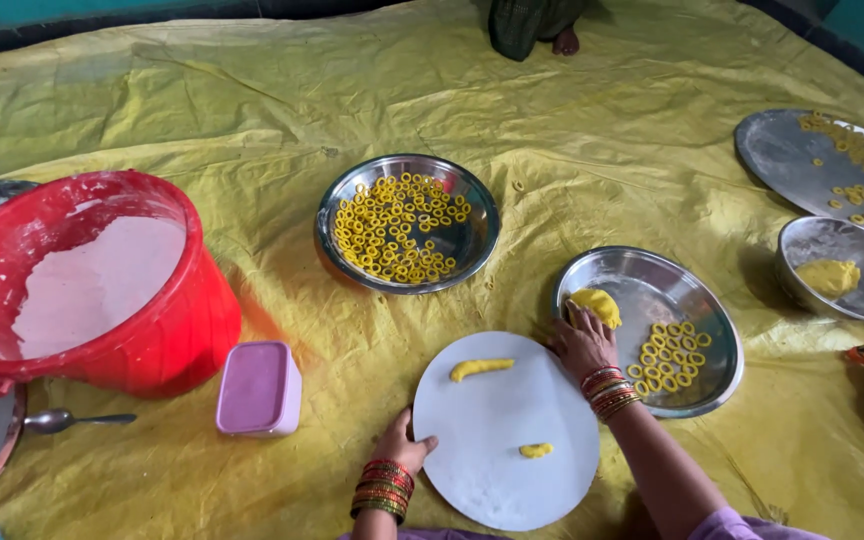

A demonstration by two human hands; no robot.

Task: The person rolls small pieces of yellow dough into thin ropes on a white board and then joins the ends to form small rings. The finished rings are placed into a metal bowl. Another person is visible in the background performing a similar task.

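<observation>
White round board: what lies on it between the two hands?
In the head view, a rolled yellow dough strip lies on the white round board between the left hand at its edge and the right hand, which reaches to the dough lump.

A wrinkled yellow sheet (592,130) covers the floor. On it lie steel bowls (407,222), a red tub (92,285), a pink box (258,388), a spoon (62,420) and a white round board (505,430).

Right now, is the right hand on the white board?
No, the right hand reaches the dough lump in the steel plate.
</observation>
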